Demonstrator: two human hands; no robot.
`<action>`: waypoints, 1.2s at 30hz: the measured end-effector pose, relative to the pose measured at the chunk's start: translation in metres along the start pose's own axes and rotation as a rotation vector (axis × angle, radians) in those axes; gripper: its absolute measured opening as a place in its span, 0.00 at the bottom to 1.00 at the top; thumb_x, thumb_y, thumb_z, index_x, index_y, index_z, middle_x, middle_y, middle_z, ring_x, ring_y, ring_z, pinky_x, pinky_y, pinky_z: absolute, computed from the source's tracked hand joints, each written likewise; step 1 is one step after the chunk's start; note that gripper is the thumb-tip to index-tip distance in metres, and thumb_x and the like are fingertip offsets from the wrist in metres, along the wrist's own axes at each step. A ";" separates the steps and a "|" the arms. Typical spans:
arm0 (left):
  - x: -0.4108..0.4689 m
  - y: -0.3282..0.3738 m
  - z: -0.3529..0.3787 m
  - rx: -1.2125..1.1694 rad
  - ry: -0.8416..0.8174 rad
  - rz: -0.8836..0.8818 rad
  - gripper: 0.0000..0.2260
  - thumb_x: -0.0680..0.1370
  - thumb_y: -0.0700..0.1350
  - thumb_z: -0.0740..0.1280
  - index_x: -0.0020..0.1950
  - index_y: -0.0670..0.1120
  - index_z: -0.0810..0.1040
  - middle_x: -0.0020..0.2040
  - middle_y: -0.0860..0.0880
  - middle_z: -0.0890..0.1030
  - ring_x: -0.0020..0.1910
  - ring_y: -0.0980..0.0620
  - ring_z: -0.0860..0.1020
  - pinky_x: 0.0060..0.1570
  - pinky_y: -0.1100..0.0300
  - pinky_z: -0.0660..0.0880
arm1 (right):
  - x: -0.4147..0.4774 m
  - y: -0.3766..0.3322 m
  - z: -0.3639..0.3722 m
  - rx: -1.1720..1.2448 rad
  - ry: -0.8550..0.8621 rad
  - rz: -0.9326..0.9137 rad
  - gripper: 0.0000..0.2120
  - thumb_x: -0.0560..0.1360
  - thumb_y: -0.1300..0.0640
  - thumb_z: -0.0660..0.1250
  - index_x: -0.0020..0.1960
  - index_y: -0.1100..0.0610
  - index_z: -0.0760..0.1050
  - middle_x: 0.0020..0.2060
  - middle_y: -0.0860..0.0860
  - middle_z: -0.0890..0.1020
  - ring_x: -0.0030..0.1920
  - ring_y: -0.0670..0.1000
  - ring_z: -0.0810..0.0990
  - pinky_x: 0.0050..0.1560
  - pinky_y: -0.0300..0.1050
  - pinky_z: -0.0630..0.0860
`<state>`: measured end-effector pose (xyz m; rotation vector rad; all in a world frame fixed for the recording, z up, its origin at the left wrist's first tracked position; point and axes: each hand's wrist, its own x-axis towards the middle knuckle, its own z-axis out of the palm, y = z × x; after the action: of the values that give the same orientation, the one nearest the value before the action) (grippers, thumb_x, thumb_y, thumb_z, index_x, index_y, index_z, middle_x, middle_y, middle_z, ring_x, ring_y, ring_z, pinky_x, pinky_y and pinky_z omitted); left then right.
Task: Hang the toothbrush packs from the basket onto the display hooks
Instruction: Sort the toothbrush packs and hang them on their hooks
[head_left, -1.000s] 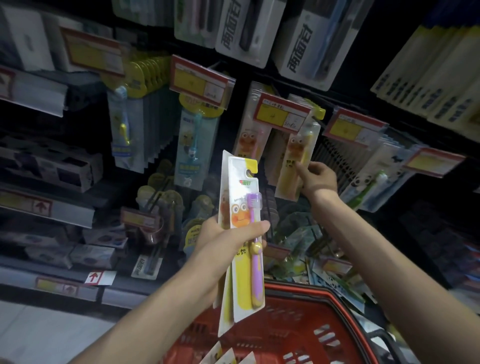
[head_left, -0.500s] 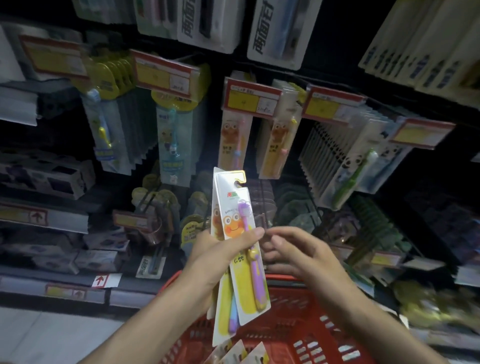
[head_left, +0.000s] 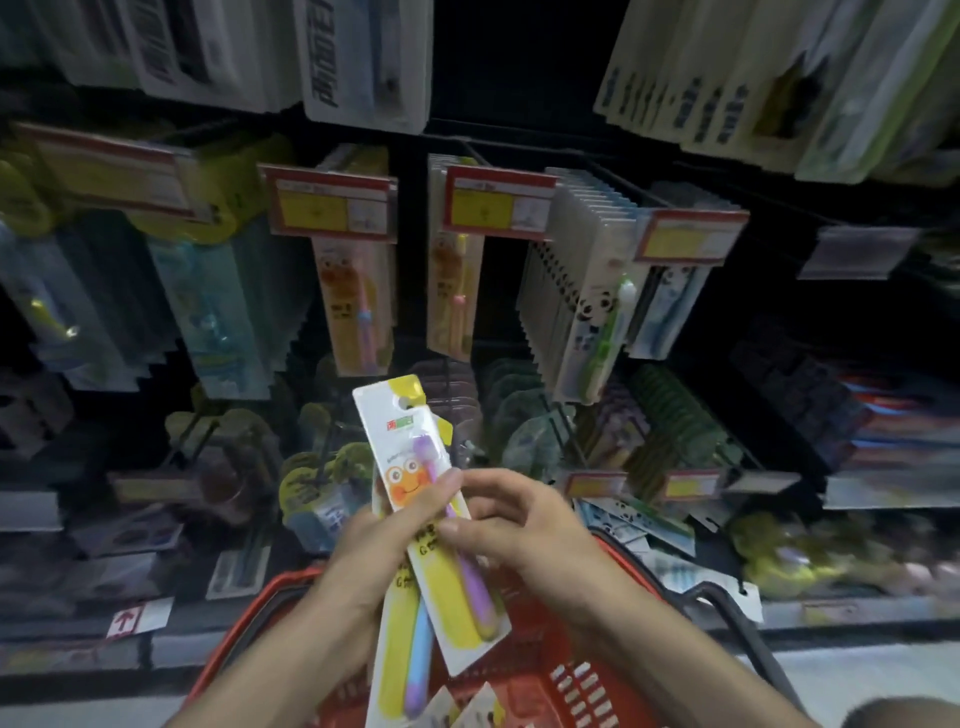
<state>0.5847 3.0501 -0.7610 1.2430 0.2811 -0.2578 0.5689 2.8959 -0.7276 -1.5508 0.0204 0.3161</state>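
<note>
Left hand (head_left: 384, 551), low in the centre of the frame, grips two toothbrush packs fanned together, its thumb lying across the front pack (head_left: 402, 431). That pack shows a purple brush and a cartoon face, and its hang hole is visible at the top. The rear pack (head_left: 410, 660), with a blue-and-purple brush, is mostly hidden behind it.

Just to the right, the right hand (head_left: 524, 530) pinches the front pack's right edge, thumb on its face. Whether the curled fingers touch its back is hidden.

Below both hands, the red basket (head_left: 535, 654) is cut off by the bottom edge, with the tops of more packs (head_left: 470, 706) poking up inside it.

Across the upper half, the packs hanging at far left are too blurred to read. Next come two hooks of cartoon packs (head_left: 353, 306) under price tags (head_left: 327, 205), and right of those a row of panda packs (head_left: 587, 322).
</note>
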 end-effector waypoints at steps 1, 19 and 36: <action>0.001 0.001 0.000 -0.004 0.000 -0.008 0.13 0.73 0.51 0.80 0.53 0.45 0.87 0.54 0.38 0.87 0.55 0.36 0.85 0.62 0.39 0.79 | 0.000 -0.001 -0.001 0.005 0.010 -0.010 0.15 0.75 0.63 0.76 0.61 0.55 0.83 0.46 0.63 0.82 0.45 0.56 0.83 0.42 0.39 0.79; -0.017 0.047 -0.020 -0.076 0.012 0.119 0.17 0.75 0.48 0.77 0.59 0.39 0.84 0.48 0.39 0.88 0.45 0.41 0.88 0.45 0.51 0.85 | 0.013 -0.012 -0.008 -0.093 0.280 -0.129 0.12 0.78 0.61 0.74 0.60 0.52 0.80 0.48 0.50 0.89 0.49 0.50 0.88 0.47 0.42 0.79; -0.036 0.069 -0.047 -0.105 0.005 0.174 0.13 0.75 0.47 0.76 0.55 0.41 0.86 0.46 0.40 0.88 0.47 0.39 0.87 0.51 0.44 0.85 | 0.098 -0.096 0.000 -0.249 0.431 -0.278 0.09 0.79 0.62 0.71 0.59 0.56 0.82 0.49 0.51 0.88 0.46 0.47 0.86 0.42 0.36 0.79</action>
<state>0.5713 3.1173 -0.7009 1.1566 0.1874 -0.0893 0.6829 2.9149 -0.6545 -1.8190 0.1048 -0.2481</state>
